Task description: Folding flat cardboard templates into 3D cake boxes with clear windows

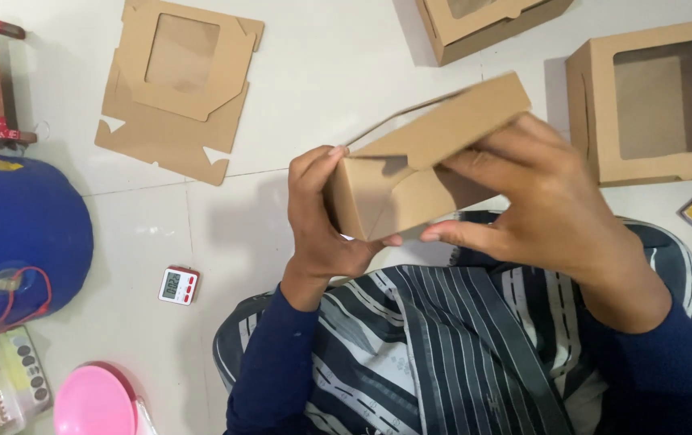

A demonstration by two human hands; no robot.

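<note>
Holding the brown cardboard box (418, 157) above your lap, you have both hands closed on it. Your left hand (320, 217) clasps the near end panel, thumb on top at the corner and fingers wrapped beneath. Your right hand (535, 193) covers the long side, fingers spread and pressing the fold.

The box reads as partly formed: walls stand, but one top edge still shows a raised flap, so closing appears unfinished. Its inside is hidden from this view.

Beside your left arm, a small digital timer (179, 285) lies on the white floor (313, 72). Further out, flat die-cut blanks (176, 84) remain unfolded. To the right, a finished windowed box (652, 101) sits assembled and appears empty through its window; another assembled box (487, 24) lies at the far edge, contents not visible.
</note>
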